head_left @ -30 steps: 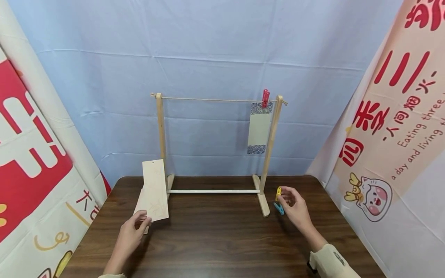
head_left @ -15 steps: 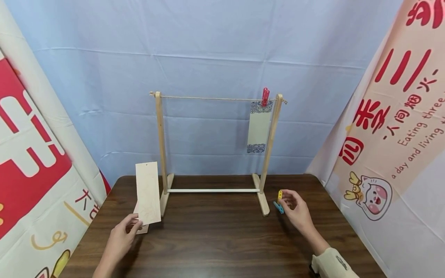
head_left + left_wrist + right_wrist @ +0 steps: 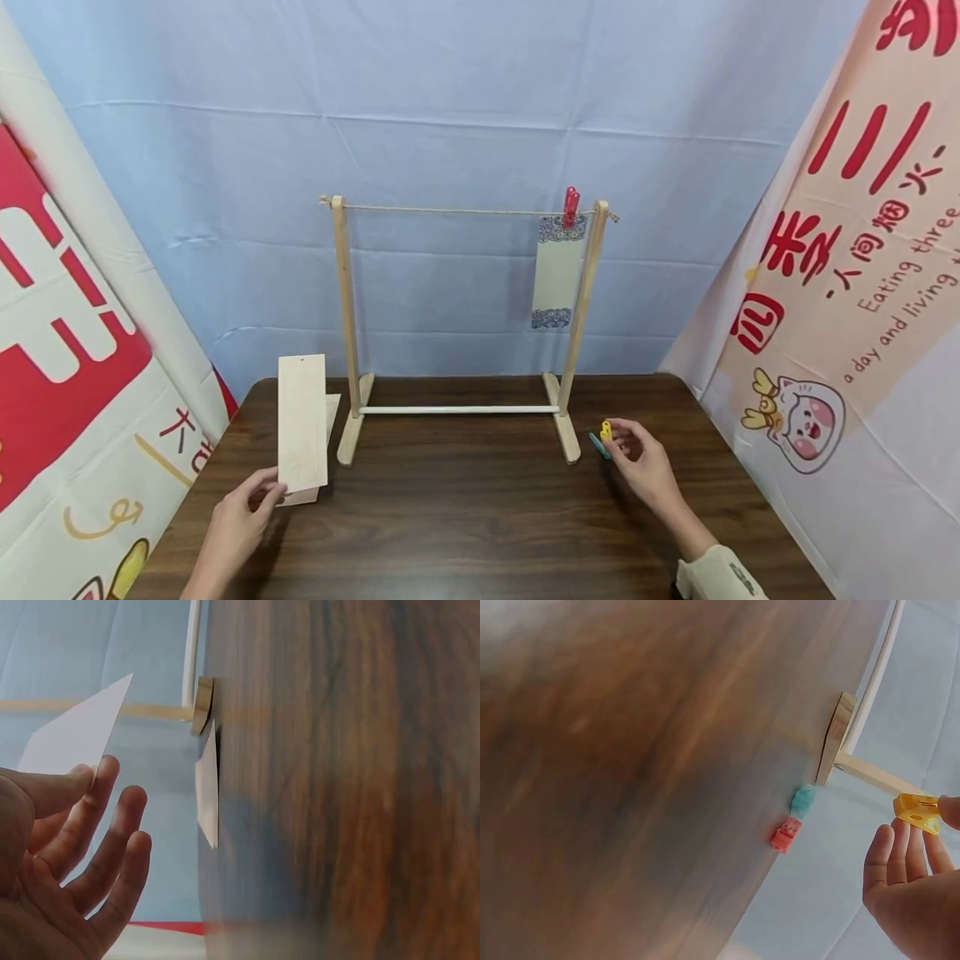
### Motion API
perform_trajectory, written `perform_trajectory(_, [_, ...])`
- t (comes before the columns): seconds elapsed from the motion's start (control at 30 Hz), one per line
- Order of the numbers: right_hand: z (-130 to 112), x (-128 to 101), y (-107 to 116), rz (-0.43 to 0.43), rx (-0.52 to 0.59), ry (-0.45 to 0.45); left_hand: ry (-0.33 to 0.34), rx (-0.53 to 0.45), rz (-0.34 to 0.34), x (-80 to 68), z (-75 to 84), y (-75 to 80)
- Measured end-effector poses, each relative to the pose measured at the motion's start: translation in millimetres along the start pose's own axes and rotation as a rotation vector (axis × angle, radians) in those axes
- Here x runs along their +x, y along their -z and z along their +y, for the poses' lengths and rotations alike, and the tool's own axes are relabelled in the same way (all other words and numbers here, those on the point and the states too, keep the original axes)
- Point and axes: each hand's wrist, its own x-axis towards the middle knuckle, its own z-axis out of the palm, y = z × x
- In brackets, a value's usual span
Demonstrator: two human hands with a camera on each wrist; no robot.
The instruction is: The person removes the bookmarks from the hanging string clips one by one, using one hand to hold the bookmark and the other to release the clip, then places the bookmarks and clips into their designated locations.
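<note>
Between thumb and fingers, my left hand [image 3: 242,510] pinches a pale rectangular card [image 3: 302,423] near its lower edge; the card stands upright with a small hole at its top. Behind it another pale card [image 3: 208,791] lies on the table. At the right, my right hand [image 3: 643,467] pinches a yellow clothespin [image 3: 916,810] between thumb and fingertips, raised off the table. A blue clothespin [image 3: 599,446] and a red clothespin [image 3: 786,835] lie on the table near that hand. From the rack's string hangs a patterned card [image 3: 558,273], clipped by another red clothespin [image 3: 571,207].
A wooden rack [image 3: 346,308] stands at the back of the dark wood table [image 3: 465,517], a string [image 3: 450,210] across its top and a white rod [image 3: 459,410] low down. A blue cloth [image 3: 465,100] hangs behind, with printed banners on either side.
My left hand has moved left and slightly down with the card, uncovering more of the card on the table. My right hand has shifted slightly down, and the yellow clothespin has turned in its fingers.
</note>
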Motion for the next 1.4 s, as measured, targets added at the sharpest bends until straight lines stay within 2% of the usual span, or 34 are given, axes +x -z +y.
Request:
perform_trajectory(0.17, [2,-2,3,0.003,-0.016,-0.030,-0.010,0.029,0.020,-1.3,-4.4,5.5])
perform_trajectory(0.33, [2,-5,7,-0.027,-0.081,-0.132,0.009,0.054,0.017,-3.6,-8.2,10.1])
perform_trajectory(0.53, [-1,-10,11,-0.096,-0.180,-0.218,0.057,0.066,-0.012,-6.7,-10.9,13.0])
perform_trajectory(0.73, [-1,-10,11,-0.139,-0.240,-0.272,0.043,0.067,-0.030,-8.0,-15.7,15.3])
perform_trajectory(0.97, [-3,-10,10,-0.213,-0.304,-0.358,0.072,0.070,-0.109,-6.8,-18.5,18.7])
perform_trajectory(1.07, [-1,-10,9,-0.227,-0.319,-0.376,0.100,0.068,-0.152,-5.8,-18.8,20.1])
perform_trajectory(1.27, [2,-8,8,-0.232,-0.357,-0.357,0.105,0.072,-0.169,-3.8,-21.1,20.7])
perform_trajectory(1.4, [4,-7,9,-0.251,-0.392,-0.353,0.143,0.046,-0.204,-1.1,-24.3,20.7])
